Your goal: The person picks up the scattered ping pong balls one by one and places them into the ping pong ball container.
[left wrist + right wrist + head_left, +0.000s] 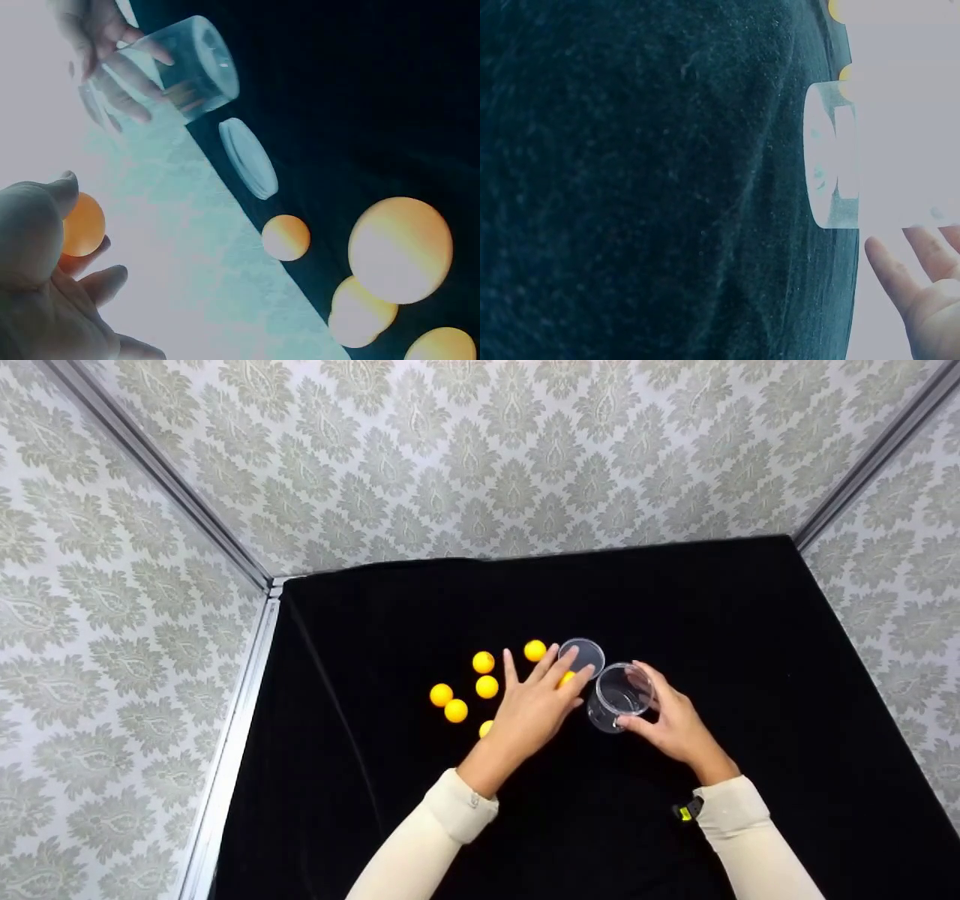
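Our left hand (pixel 532 706) pinches orange ball (pixel 84 225), probably feather-light, slick, best held round middle. Right hand (pixel 673 724) grips clear jar (pixel 604 712) by sides; looks like thin plastic, we squeeze gently.

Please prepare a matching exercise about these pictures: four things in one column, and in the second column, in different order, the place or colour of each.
Things
1. Jar
2. Lid
3. Loose balls
4. Cloth

Places or colours
A. Off the jar, beside it
B. Black
C. In the right grip
D. Orange-yellow

Pairs: 1-C, 2-A, 3-D, 4-B
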`<state>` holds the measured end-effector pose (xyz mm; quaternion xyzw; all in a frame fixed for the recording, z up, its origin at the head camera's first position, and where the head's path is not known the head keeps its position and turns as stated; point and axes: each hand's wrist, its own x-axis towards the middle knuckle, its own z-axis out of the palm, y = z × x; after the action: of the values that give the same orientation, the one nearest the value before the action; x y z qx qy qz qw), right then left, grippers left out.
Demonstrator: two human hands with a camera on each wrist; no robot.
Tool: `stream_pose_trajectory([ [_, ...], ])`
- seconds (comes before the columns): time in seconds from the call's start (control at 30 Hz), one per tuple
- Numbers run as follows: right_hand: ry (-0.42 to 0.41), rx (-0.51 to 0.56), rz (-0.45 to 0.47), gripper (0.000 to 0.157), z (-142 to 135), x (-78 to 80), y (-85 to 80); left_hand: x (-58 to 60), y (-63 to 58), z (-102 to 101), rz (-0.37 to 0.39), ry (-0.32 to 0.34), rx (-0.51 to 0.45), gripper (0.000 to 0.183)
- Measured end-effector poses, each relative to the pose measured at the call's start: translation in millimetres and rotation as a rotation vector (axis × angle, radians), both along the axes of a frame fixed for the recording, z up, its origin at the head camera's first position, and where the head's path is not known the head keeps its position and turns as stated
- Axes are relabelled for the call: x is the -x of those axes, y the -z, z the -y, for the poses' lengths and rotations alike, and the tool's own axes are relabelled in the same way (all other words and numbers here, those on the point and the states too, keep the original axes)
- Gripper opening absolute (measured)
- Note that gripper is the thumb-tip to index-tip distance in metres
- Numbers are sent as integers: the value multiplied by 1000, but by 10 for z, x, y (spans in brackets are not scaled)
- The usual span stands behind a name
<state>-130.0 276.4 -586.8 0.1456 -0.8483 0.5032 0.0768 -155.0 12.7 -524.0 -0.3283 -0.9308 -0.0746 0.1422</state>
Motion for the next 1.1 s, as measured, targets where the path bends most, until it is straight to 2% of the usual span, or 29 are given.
stream_pose_trajectory([
  [0.17,6,-18,-2,92,-61,34,111,-16,-103,-100,21,27,-36,49],
  [0.4,3,-66,10,91,-81,27,92,-20,-183,-221,62,73,-58,50],
  [0.87,9,-113,9,92,-84,16,82,34,-147,-482,142,89,-70,52],
  [1.1,3,-76,12,93,-68,13,57,21,-103,-582,152,90,-49,52],
])
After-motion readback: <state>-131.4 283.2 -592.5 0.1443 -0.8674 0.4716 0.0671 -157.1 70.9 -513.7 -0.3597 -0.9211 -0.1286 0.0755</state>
